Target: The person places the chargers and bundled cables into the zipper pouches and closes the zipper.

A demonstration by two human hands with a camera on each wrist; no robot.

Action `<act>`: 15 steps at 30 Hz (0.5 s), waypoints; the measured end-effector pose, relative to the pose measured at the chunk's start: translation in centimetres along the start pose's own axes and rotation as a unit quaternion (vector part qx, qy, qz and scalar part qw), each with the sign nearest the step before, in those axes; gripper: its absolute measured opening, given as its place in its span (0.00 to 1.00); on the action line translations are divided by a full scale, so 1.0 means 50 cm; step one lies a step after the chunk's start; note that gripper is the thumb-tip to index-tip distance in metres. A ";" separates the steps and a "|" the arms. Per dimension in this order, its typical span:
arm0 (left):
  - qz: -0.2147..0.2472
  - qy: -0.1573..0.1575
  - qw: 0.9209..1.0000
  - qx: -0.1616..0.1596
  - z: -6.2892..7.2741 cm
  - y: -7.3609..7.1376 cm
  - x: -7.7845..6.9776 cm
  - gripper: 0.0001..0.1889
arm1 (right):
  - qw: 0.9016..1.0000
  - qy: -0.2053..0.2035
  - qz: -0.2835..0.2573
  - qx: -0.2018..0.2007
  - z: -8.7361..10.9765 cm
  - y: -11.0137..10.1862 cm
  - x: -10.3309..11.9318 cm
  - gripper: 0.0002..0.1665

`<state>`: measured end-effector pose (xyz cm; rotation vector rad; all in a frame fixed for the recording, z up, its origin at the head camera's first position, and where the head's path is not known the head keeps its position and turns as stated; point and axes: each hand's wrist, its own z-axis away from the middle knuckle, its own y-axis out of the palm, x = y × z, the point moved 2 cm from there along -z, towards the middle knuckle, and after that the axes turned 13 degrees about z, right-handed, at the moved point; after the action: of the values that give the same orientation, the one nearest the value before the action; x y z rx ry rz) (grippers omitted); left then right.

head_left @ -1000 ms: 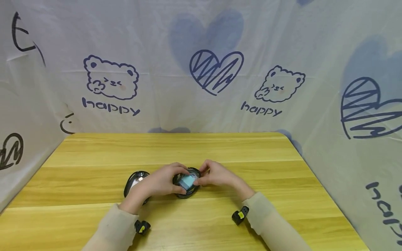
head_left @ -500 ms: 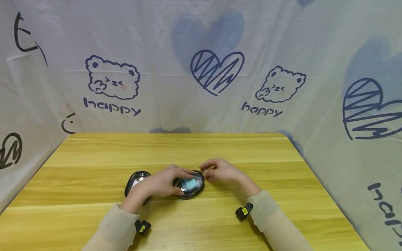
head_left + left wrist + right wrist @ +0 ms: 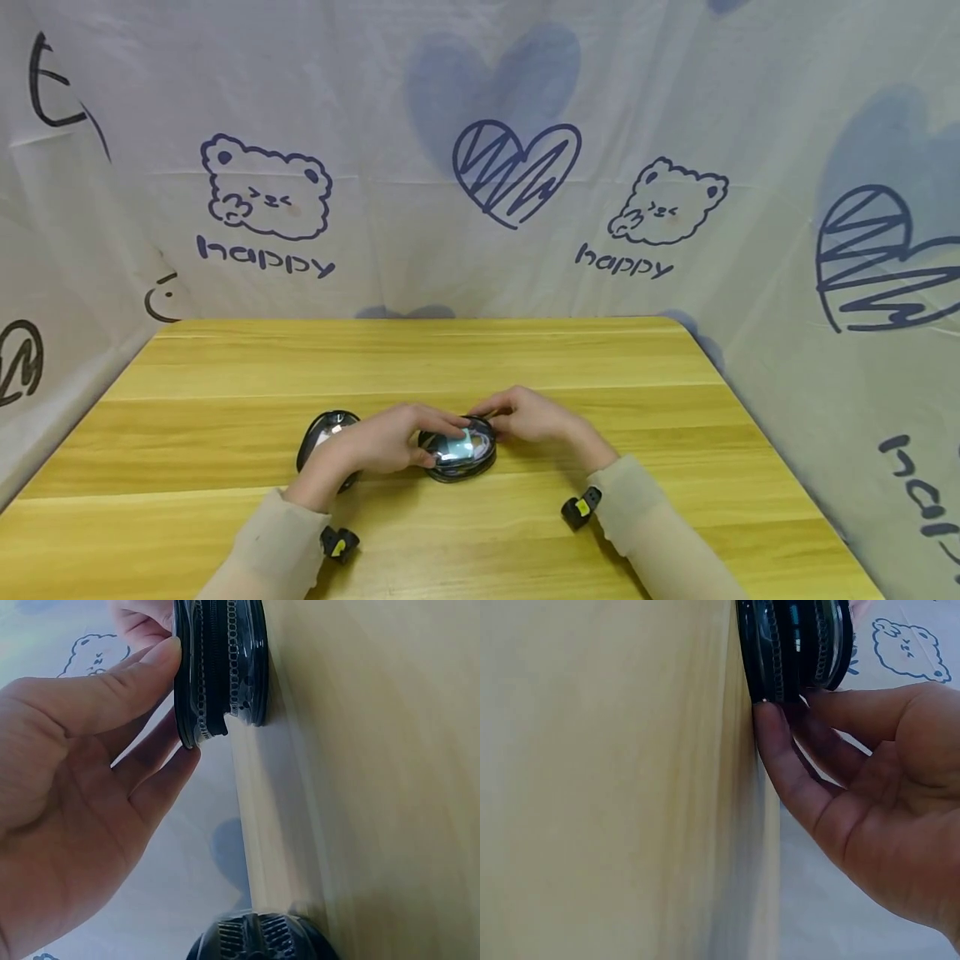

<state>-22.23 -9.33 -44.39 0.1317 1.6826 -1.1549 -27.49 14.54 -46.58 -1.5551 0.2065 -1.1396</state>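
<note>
A small oval zip pouch (image 3: 480, 454) with clear faces and black trim lies on its flat side in the middle of the table, something light blue showing inside. My left hand (image 3: 386, 437) grips its left end, thumb (image 3: 154, 664) on the near rim and fingers over the top. At the far right end, my right hand (image 3: 528, 415) pinches the pouch's edge by the zipper, one fingertip (image 3: 771, 724) at the lower rim. In the left wrist view the zipper band (image 3: 216, 660) runs along the pouch's side, between stitched seams.
A second clear pouch with black trim (image 3: 311, 437) lies left of the first, partly hidden behind my left wrist. Black wrist cameras (image 3: 341, 543) sit at both sleeves. The wooden table (image 3: 420, 358) ends at a printed cloth backdrop (image 3: 390, 208).
The pouch has turned slightly and shifted right and nearer, with my left hand on it. My right hand let go of its edge, drew back, then took hold of the right end again.
</note>
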 end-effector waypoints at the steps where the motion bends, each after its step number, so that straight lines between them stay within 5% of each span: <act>1: 0.002 -0.001 1.000 0.002 0.000 0.000 0.000 0.26 | 1.000 0.001 0.001 0.001 0.001 0.000 0.001 0.19; 15: 0.014 -0.003 1.000 0.010 0.004 0.000 0.004 0.27 | 0.999 0.044 -0.008 0.001 -0.001 0.005 0.005 0.09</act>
<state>-22.21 -9.55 -44.56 0.1633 1.6596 -1.1512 -27.30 14.23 -46.66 -1.5092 0.2518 -1.2209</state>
